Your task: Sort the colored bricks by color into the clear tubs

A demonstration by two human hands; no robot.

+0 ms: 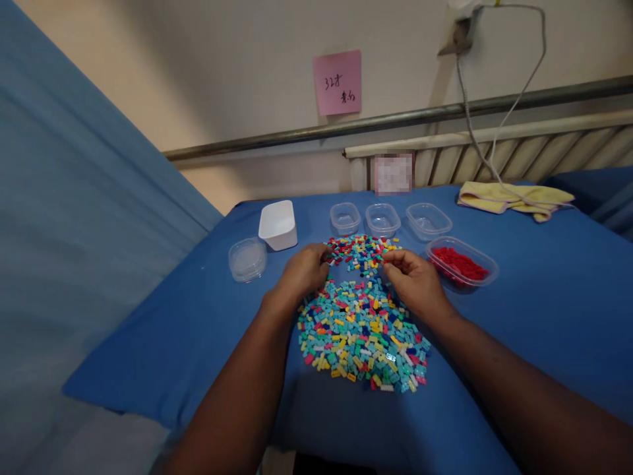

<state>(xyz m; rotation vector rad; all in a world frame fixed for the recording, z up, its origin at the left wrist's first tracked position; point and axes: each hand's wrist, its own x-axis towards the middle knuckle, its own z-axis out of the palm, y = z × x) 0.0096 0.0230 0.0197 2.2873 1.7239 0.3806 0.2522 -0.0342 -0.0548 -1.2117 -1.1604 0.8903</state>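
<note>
The left hand (307,269) and right hand (415,280) frame a loose pile of small, multicoloured plastic bricks (363,323), which lies on a table covered in blue cloth (212,336). Both forearms slant inward along the pile's sides. The left hand lies at the left end of the pile's narrower far band, back upward, fingers curled inward by the red bricks; whether it pinches any, I cannot tell. The right hand is at that band's right end, thumb and forefinger close together; a brick between them cannot be made out.

Just beyond the pile stand three clear plastic tubs (382,223), limiting forward reach. Close on its right is a clear oval plastic tub of red pieces (493,270), just past the right hand. A white rectangular plastic box (277,225) stands beyond its left, with clear plastic lids or containers (248,260) nearby. Blue cloth stretches between the pile and the table's near edge, and farther leftward.
</note>
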